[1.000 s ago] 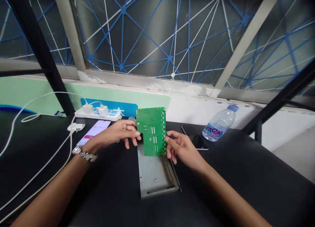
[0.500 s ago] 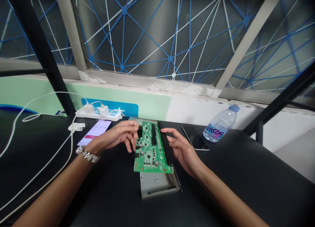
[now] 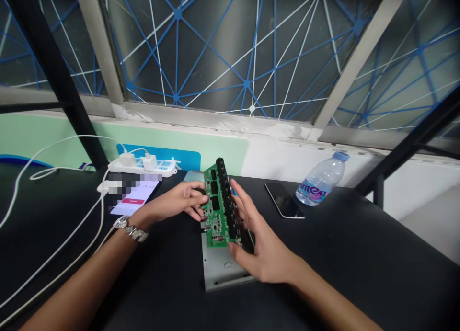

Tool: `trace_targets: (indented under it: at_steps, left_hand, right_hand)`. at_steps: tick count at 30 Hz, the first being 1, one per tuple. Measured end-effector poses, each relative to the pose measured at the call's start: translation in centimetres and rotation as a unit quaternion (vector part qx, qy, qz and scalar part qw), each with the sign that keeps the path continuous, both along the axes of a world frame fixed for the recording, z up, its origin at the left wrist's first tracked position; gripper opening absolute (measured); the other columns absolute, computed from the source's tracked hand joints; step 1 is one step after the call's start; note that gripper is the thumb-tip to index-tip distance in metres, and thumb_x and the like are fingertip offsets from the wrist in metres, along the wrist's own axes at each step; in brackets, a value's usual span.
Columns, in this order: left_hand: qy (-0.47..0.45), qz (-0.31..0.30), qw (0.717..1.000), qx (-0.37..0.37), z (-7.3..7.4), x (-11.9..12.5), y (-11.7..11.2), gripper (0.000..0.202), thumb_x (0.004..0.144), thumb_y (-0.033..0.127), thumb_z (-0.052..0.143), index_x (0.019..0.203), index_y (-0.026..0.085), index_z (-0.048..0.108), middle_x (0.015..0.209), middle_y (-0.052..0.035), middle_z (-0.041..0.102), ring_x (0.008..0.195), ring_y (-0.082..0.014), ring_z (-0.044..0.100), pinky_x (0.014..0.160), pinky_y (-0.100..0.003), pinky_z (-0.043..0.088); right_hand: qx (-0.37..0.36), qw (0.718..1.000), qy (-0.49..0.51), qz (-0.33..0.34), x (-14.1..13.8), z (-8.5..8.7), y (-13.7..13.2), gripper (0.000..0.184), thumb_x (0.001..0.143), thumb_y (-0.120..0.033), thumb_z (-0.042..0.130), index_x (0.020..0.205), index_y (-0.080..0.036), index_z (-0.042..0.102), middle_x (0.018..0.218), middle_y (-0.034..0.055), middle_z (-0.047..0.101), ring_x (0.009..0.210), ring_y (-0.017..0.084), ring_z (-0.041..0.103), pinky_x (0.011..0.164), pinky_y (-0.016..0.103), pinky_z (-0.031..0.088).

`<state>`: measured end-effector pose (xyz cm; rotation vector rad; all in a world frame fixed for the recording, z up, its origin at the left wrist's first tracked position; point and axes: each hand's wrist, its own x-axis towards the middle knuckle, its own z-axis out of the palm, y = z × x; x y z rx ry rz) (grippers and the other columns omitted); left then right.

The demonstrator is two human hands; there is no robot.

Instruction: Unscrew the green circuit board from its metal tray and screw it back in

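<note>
Circuit board (image 3: 217,215), tilted; beneath it worktop (image 3: 161,288), then metal tray (image 3: 215,269). We judge a drop onto the tray likeliest, should either grip loosen. Right hand (image 3: 261,247): curled round the connector side, thumb at the near corner. Left hand (image 3: 181,199): fingertips pinching the left edge. Connector strip (image 3: 227,197): could knock the tray. Small components (image 3: 216,227): fingertip pressure could scrape them.
</note>
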<state>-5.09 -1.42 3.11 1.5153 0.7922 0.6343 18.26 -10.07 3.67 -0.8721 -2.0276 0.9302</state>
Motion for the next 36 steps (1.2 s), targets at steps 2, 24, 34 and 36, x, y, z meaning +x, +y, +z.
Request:
trace_targets:
  at_steps: [2, 24, 34, 36]
  left_hand:
    - [-0.019, 0.002, 1.0, 0.006, -0.3, 0.5, -0.1, 0.04, 0.087, 0.037, 0.065, 0.12, 0.016, 0.056, 0.093, -0.0086, 0.068, 0.081, -0.0212, 0.07, 0.078, -0.041, 0.058]
    - [-0.101, 0.04, 0.993, 0.041, -0.8, 3.5, -2.5, 0.058, 0.085, 0.035, 0.068, 0.138, 0.02, 0.051, 0.088, -0.0077, 0.074, 0.087, -0.0255, 0.068, 0.079, -0.039, 0.053]
    - [-0.171, 0.05, 0.984, 0.011, -2.2, 3.4, -1.9, 0.048, 0.088, 0.036, 0.064, 0.132, 0.022, 0.054, 0.117, -0.0131, 0.068, 0.103, -0.0285, 0.066, 0.089, -0.043, 0.052]
    - [-0.186, 0.041, 0.982, -0.01, -2.4, 3.5, -1.8, 0.047, 0.09, 0.038, 0.061, 0.132, 0.021, 0.053, 0.113, -0.0141, 0.07, 0.098, -0.029, 0.067, 0.086, -0.044, 0.053]
  right_hand:
    - [0.04, 0.999, -0.031, -0.02, -0.3, -0.4, -0.2, 0.107, 0.073, -0.016, 0.066, 0.155, -0.034, 0.0, 0.146, 0.0126, 0.04, 0.107, 0.03, 0.058, 0.074, 0.041, 0.057]
    - [0.11, 0.99, -0.07, -0.058, -1.6, -2.2, -0.6, 0.126, 0.059, -0.049, 0.085, 0.153, -0.037, 0.003, 0.145, 0.0147, 0.032, 0.083, 0.02, 0.057, 0.063, 0.036, 0.057]
    - [0.116, 0.987, -0.091, -0.07, -1.2, -2.2, -0.4, 0.126, 0.056, -0.055, 0.086, 0.152, -0.04, 0.006, 0.152, 0.0136, 0.037, 0.092, 0.026, 0.06, 0.07, 0.042, 0.053]
    - [0.118, 0.985, -0.102, -0.069, -1.1, -2.2, -0.4, 0.126, 0.056, -0.057, 0.085, 0.152, -0.041, 0.004, 0.154, 0.0134, 0.035, 0.094, 0.028, 0.061, 0.071, 0.043, 0.053]
